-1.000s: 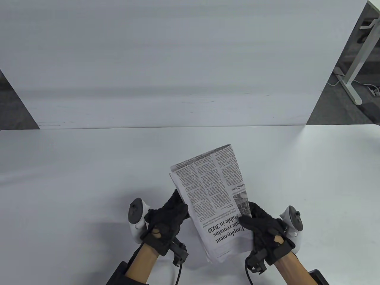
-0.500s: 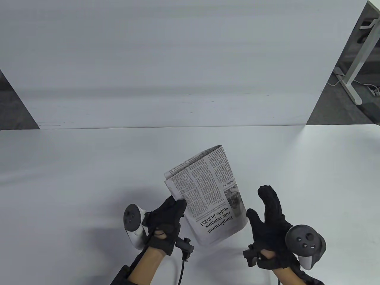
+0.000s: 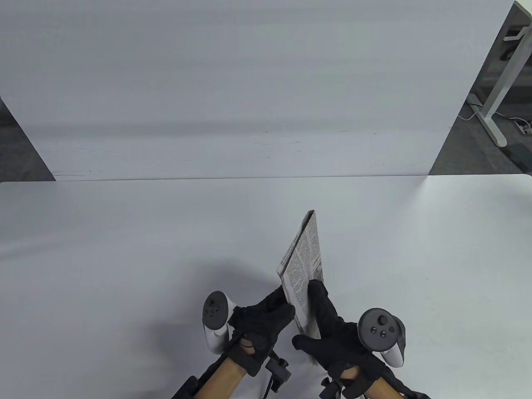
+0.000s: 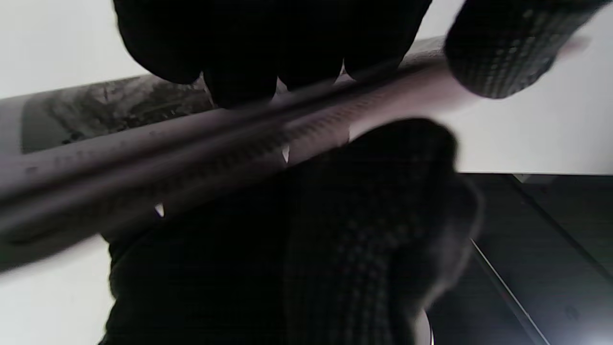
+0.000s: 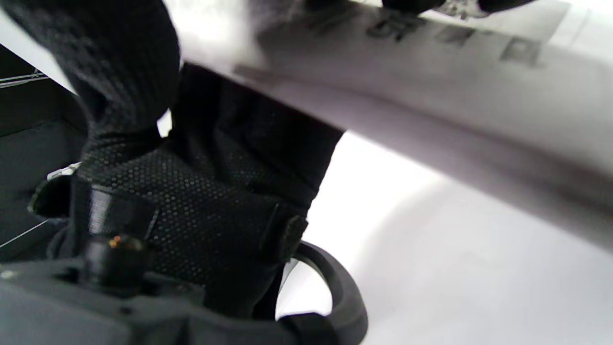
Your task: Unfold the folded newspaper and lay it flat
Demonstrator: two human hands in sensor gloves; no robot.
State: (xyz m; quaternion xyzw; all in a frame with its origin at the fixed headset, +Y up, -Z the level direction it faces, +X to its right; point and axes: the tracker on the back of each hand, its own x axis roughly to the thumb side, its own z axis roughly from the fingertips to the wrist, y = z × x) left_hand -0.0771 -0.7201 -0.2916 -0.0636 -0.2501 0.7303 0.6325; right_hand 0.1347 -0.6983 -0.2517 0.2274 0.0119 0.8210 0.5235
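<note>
From the table view, I have the newspaper point(image 3: 304, 266) raised off the table point(image 3: 124, 232) and turned nearly edge-on, at about 5 o'clock from the table's centre, its thin folded edge pointing to 12. My left hand point(image 3: 259, 322) grips its near left side; my right hand point(image 3: 332, 332) lies flat against the right face, thumb splayed toward 9. I judge I'm at the start of unfolding: next I must find the loose edge and swing it open. In the left wrist view, my fingers point(image 4: 249, 52) press the blurred, stacked layers of soft matte newsprint. In the right wrist view, the grey printed sheet point(image 5: 455, 91) curves above the table; I cannot tell whether that hand truly grips it.
</note>
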